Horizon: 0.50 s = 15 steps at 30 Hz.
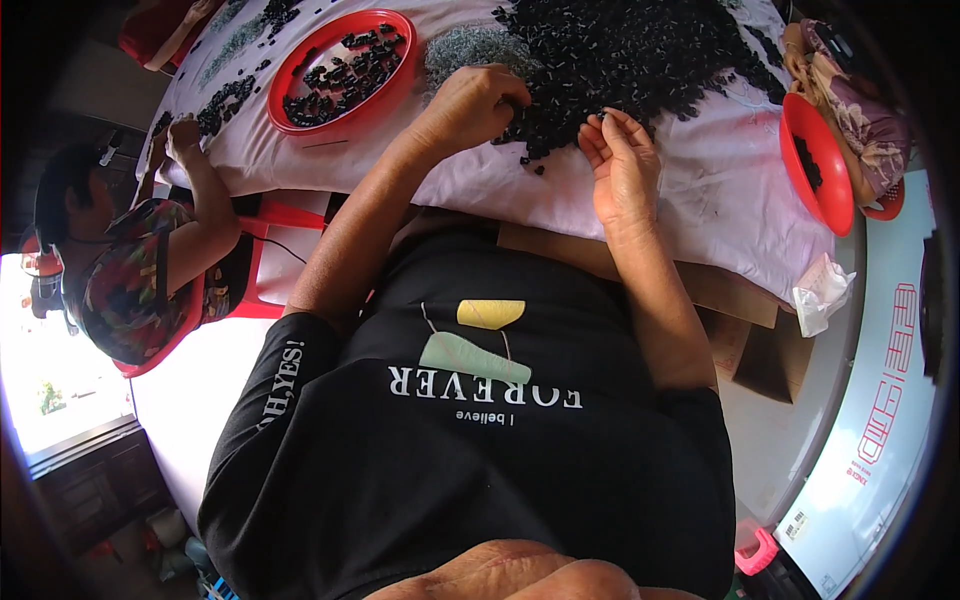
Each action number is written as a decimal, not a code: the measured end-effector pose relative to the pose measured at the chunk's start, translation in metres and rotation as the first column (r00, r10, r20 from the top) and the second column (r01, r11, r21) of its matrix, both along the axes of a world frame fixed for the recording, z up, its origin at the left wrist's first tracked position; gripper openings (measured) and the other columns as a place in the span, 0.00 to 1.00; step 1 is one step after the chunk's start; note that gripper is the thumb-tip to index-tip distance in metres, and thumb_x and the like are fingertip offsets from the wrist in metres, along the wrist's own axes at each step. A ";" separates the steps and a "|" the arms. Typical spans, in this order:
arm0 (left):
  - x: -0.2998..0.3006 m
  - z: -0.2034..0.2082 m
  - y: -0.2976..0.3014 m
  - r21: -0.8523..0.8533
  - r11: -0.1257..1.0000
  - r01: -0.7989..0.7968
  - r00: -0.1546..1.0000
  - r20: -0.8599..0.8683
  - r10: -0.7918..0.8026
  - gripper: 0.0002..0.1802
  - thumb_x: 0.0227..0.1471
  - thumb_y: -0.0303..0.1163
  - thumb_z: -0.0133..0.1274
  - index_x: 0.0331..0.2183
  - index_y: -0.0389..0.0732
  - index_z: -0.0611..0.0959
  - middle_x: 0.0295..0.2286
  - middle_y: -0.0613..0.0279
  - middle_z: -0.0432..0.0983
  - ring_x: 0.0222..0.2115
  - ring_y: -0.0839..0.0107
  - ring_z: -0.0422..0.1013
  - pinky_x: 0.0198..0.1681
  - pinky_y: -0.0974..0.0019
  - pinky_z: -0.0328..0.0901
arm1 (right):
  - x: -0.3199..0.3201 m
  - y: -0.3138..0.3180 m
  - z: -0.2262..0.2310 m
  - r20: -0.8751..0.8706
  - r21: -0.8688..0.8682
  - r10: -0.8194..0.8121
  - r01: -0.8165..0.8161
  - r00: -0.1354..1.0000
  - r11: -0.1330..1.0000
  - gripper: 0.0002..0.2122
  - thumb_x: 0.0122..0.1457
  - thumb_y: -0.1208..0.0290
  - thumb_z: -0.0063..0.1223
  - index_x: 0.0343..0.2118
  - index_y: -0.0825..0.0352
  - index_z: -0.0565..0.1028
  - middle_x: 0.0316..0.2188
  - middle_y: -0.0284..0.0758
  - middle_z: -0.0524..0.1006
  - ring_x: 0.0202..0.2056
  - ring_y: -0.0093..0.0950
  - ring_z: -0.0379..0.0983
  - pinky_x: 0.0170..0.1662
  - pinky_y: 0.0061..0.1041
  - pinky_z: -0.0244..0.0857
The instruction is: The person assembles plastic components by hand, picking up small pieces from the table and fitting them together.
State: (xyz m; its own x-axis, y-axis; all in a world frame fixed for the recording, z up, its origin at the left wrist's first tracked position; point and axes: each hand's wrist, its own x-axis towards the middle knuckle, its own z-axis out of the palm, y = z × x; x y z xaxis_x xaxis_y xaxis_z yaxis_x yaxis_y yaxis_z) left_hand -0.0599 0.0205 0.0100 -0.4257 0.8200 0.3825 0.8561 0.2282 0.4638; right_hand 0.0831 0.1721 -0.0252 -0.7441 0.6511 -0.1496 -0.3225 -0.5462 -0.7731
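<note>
Black pieces: heap (640, 60) on cloth-covered table (705, 190), ahead of both hands; few loose ones at near edge.
Piece axis: short, longish bits, long axes every which way; which end is which too small to tell.
Left hand (478, 108): at heap's near-left edge, back up, fingers pointing right.
Left grip: fingers curled narrow; can't tell if a piece is held.
Right hand (622, 170): at heap's near edge, palm partly showing, fingers pointing away from body.
Right grip: thumb and forefinger tips close together; contents can't tell.
Grey pile (470, 55): small bits, left of heap, touching it.
Red basin (318, 130): left of grey pile, black pieces inside.
Thin dark stick (323, 142): just below basin, long axis roughly left-right.
</note>
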 end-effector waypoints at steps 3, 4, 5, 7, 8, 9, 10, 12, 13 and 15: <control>-0.002 -0.002 -0.008 0.003 1.000 -0.005 1.000 -0.001 0.005 0.12 0.35 0.21 0.50 0.27 0.41 0.83 0.27 0.56 0.75 0.30 0.57 0.73 0.36 0.60 0.67 | -0.001 0.001 -0.004 0.020 -0.005 0.066 -0.066 0.998 0.998 0.05 0.57 0.76 0.53 0.36 0.66 0.73 0.31 0.35 0.76 0.32 0.24 0.75 0.39 0.23 0.72; 0.000 -0.002 -0.010 -0.024 1.000 -0.008 1.000 -0.005 0.007 0.12 0.34 0.21 0.50 0.27 0.41 0.83 0.27 0.56 0.75 0.30 0.57 0.73 0.36 0.60 0.67 | -0.001 0.003 -0.005 0.009 -0.022 0.080 -0.080 0.997 0.997 0.05 0.57 0.76 0.53 0.36 0.67 0.73 0.31 0.35 0.76 0.32 0.25 0.75 0.39 0.24 0.72; 0.001 -0.003 -0.011 -0.023 1.000 -0.008 1.000 -0.005 0.008 0.12 0.34 0.21 0.50 0.27 0.41 0.83 0.27 0.56 0.75 0.30 0.57 0.73 0.36 0.60 0.67 | -0.001 0.004 -0.005 -0.001 -0.038 0.093 -0.093 0.996 0.995 0.05 0.57 0.76 0.53 0.36 0.67 0.73 0.31 0.35 0.76 0.32 0.25 0.75 0.39 0.24 0.72; 0.004 -0.003 -0.013 -0.100 0.994 0.034 0.999 -0.035 -0.037 0.14 0.34 0.17 0.50 0.29 0.39 0.82 0.29 0.56 0.75 0.30 0.60 0.74 0.34 0.63 0.68 | -0.001 0.006 -0.006 -0.004 -0.055 0.095 -0.095 0.996 0.994 0.04 0.57 0.76 0.53 0.35 0.66 0.73 0.31 0.35 0.76 0.32 0.25 0.75 0.39 0.25 0.72; 0.004 -0.004 -0.013 -0.100 0.994 0.033 0.999 -0.036 -0.037 0.14 0.34 0.17 0.50 0.29 0.39 0.82 0.29 0.56 0.75 0.30 0.60 0.74 0.34 0.63 0.68 | -0.001 0.006 -0.005 -0.007 -0.072 0.095 -0.095 0.995 0.993 0.04 0.57 0.76 0.52 0.35 0.66 0.73 0.31 0.35 0.77 0.31 0.25 0.75 0.39 0.25 0.73; 0.003 -0.004 -0.013 -0.124 0.992 0.033 0.999 -0.036 -0.037 0.15 0.34 0.17 0.49 0.29 0.38 0.82 0.29 0.56 0.75 0.31 0.60 0.74 0.35 0.63 0.68 | -0.001 0.006 -0.005 -0.007 -0.072 0.096 -0.096 0.995 0.993 0.04 0.57 0.76 0.52 0.35 0.66 0.73 0.31 0.35 0.77 0.31 0.25 0.75 0.39 0.25 0.73; 0.003 -0.005 -0.012 -0.149 0.988 0.035 0.999 -0.034 -0.040 0.15 0.34 0.17 0.49 0.30 0.38 0.82 0.29 0.56 0.75 0.32 0.60 0.74 0.35 0.63 0.68 | -0.001 0.007 -0.005 -0.020 -0.081 0.102 -0.103 0.995 0.991 0.04 0.57 0.76 0.52 0.35 0.66 0.73 0.30 0.35 0.77 0.31 0.25 0.75 0.39 0.25 0.73; 0.004 -0.005 -0.012 -0.116 0.993 0.014 1.000 -0.003 -0.015 0.16 0.34 0.17 0.49 0.31 0.38 0.82 0.28 0.56 0.75 0.32 0.59 0.74 0.35 0.63 0.68 | -0.001 0.007 -0.005 -0.032 -0.090 0.106 -0.109 0.994 0.990 0.04 0.57 0.76 0.52 0.35 0.66 0.73 0.30 0.35 0.77 0.31 0.25 0.75 0.39 0.26 0.73; 0.005 -0.005 -0.012 -0.084 0.996 -0.012 1.000 0.028 0.014 0.17 0.34 0.17 0.49 0.32 0.38 0.82 0.28 0.56 0.74 0.33 0.59 0.74 0.36 0.63 0.68 | -0.001 0.007 -0.004 -0.038 -0.092 0.110 -0.113 0.993 0.989 0.04 0.57 0.76 0.52 0.35 0.66 0.73 0.30 0.35 0.77 0.31 0.25 0.75 0.39 0.25 0.73; 0.005 -0.009 -0.009 -0.060 0.998 -0.010 1.000 0.018 0.011 0.19 0.35 0.17 0.49 0.34 0.39 0.81 0.28 0.55 0.74 0.33 0.58 0.74 0.36 0.63 0.68 | -0.002 0.007 -0.003 -0.046 -0.094 0.114 -0.118 0.992 0.989 0.04 0.57 0.76 0.52 0.35 0.66 0.73 0.30 0.35 0.77 0.31 0.24 0.75 0.39 0.25 0.73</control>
